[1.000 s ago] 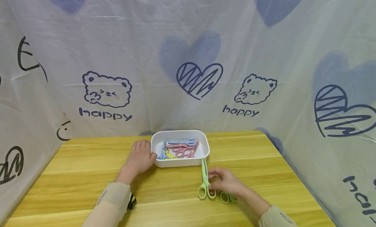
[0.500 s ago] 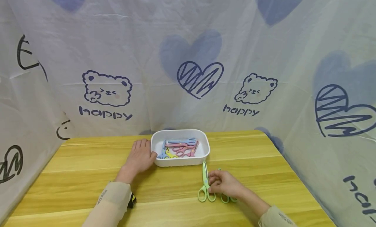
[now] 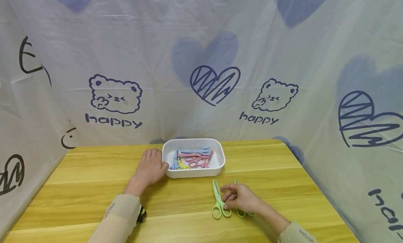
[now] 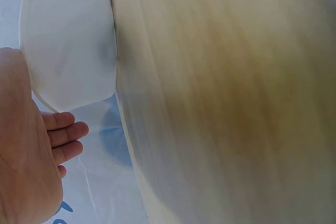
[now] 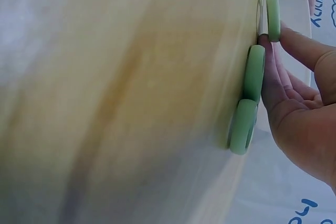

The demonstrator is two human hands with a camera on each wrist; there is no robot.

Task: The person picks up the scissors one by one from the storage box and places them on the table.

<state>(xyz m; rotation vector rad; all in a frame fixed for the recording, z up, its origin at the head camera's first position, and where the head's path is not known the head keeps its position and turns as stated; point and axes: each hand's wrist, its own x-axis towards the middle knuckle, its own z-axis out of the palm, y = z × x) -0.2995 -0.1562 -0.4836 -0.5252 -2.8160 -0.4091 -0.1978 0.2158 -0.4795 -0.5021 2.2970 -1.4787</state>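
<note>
My right hand (image 3: 242, 198) pinches one handle loop of green scissors (image 3: 217, 195), whose blades point toward the white box (image 3: 195, 173). In the right wrist view, the thumb (image 5: 299, 40) touches the raised green handle (image 5: 273, 17), with a finger under it. A second pair of green scissors (image 3: 240, 213) lies on the table partly hidden beneath this hand; its loops (image 5: 243, 127) show in the right wrist view. My left hand (image 3: 151, 166) rests against the left end of the box, thumb at its front corner. Its fingers (image 4: 68, 135) are fairly straight.
Several scissors lie in the box: blue (image 3: 193, 151), pink (image 3: 206, 162) and yellow (image 3: 182, 164). A black and yellow object (image 3: 142, 214) is half hidden by the left sleeve. The wooden table (image 3: 176, 208) ends at a printed cloth backdrop (image 3: 157, 61).
The green scissors in my right hand have come away from the box toward me, and their blades have turned slightly left. The left hand and box keep their places.
</note>
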